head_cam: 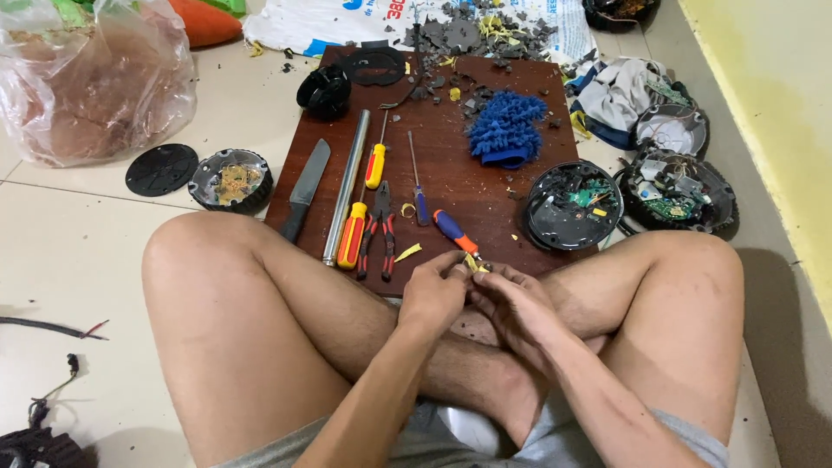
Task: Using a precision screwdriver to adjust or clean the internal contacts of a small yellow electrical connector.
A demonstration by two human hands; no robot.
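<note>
Left hand (431,293) and right hand (511,303) pinched together on small yellow piece (472,263), over crossed legs at near edge of wooden board (451,186). Best held low, firm; blue-handled screwdriver (454,231) just beside.

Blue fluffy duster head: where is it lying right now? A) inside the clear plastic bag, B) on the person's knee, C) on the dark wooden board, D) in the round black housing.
C: the blue fluffy duster head lies on the dark wooden board, near its far right corner, beyond the screwdrivers.
</note>
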